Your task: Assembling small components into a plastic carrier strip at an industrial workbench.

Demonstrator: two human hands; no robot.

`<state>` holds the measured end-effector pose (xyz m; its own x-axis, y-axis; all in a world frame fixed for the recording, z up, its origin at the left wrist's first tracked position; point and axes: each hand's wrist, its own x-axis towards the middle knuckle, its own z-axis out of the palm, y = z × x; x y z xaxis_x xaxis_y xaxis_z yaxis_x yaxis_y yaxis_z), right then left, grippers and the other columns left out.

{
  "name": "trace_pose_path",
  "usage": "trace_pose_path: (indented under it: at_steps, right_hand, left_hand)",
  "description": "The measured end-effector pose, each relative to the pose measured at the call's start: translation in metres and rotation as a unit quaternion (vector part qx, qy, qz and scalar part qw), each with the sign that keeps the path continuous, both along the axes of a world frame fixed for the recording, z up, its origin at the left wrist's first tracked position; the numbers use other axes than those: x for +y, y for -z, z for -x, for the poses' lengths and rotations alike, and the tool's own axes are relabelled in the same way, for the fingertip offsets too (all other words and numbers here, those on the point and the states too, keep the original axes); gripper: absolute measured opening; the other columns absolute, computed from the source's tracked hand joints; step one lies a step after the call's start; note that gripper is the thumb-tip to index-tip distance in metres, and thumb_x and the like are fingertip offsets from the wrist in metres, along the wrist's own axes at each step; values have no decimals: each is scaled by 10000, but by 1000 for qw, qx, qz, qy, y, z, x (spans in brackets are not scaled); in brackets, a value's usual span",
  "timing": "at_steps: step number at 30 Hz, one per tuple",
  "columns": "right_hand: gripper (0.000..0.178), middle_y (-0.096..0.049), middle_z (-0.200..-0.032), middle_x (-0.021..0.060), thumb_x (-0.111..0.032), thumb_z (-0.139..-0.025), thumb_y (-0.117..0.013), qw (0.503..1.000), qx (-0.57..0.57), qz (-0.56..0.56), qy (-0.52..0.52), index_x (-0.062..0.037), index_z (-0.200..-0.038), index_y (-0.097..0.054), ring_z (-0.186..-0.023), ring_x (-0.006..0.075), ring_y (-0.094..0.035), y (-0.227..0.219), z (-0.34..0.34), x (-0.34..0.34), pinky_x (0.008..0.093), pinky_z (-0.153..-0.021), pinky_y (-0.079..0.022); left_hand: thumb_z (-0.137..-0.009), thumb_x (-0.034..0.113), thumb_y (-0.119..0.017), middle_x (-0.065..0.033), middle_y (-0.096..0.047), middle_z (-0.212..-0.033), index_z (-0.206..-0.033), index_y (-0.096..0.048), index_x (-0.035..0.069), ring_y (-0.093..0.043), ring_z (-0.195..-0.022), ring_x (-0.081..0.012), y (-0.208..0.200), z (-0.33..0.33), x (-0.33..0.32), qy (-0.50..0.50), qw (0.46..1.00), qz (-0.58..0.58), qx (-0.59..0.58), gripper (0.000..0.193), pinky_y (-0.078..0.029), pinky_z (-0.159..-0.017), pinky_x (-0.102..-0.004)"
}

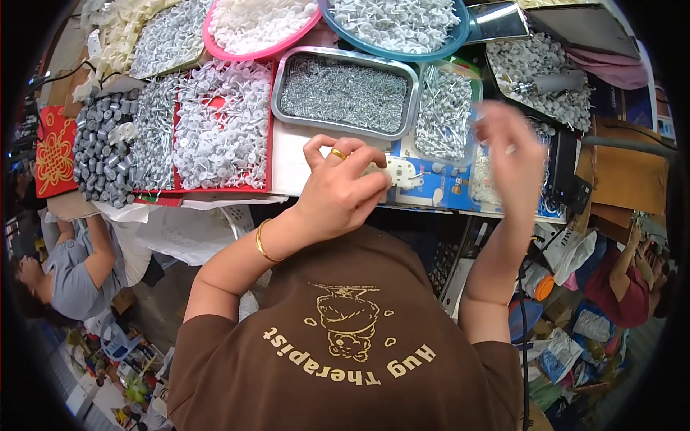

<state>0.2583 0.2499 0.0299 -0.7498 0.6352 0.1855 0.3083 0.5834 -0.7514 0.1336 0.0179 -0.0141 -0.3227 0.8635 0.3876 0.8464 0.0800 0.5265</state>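
My left hand (338, 187), with a gold ring and a gold bracelet, is closed at the table's near edge. Its thumb and fingers pinch a small flat white plastic part with holes (406, 174), which sticks out to the right of the fingertips. My right hand (509, 154) is raised at the right, its fingers smeared by motion, so what they hold cannot be made out. It is beside a see-through box of long pale pins or screws (480, 93) and over a smaller see-through box of white pieces (480, 179). A small grey cap-like piece (438, 168) is near the white part.
A metal tray (277, 90) of small screws is straight ahead. Behind it are a pink basin (262, 55) and a teal basin (402, 57) of white pieces. Red trays (270, 144) of white parts and grey cylinders (108, 144) fill the left. Other people (79, 273) sit at both sides.
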Motion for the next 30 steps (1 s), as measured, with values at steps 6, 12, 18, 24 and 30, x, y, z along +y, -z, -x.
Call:
trace_pose_path:
  at_steps: [6,12,18,24,30]
  right_hand:
    - [491,-739,-974,125,-432,-946,-662,937,-31,-188,293,-52,-1256,-657,-893,235,-693,41,-5,174,350,-812,-523]
    - [990,-615,-1332,273,-722,-805,-637,887,-224,-195,354,-117,-1527,-335,-1267,449,-566,71,6,233,489,-1065,-422]
    - [1108,-584,-1355,301,-736,-747,-687,892,-181,-183,371,-91,-1537,-253,-1259,475,-559,71,10,231,503,-1079,-397]
    - [789,-623,-1167,169,-67,-792,-857,897,301,-74,315,-9,-1401,-358,-993,244,-668,35,15,200,328,-751,-581]
    - [414,-436,-745,43,-331,-973,-526,672,495,551,-25,65,-1093,-554,-579,135,-423,-24,8,130,236,-511,-368]
  left_hand:
    - [-768,135,-784,51,-639,-996,-879,-662,167,-597,-968,-178,0,-4,6,-24,999,-13,32,169,-260,-930,-450]
    - [-801,142,-755,67,-644,-1002,-875,-647,157,-611,-985,-171,-11,4,5,26,998,35,44,132,-275,-953,-471]
    - [-786,152,-765,54,-665,-1039,-867,-655,157,-617,-994,-168,-12,3,4,38,995,30,89,137,-282,-974,-473]
    - [-786,168,-745,18,-666,-992,-837,-644,148,-596,-1019,-204,-31,28,1,-35,997,-28,65,115,-282,-985,-470]
    - [-777,235,-796,24,-642,-850,-751,-725,164,-578,-926,-207,33,105,21,-112,981,71,141,104,-293,-945,-450]
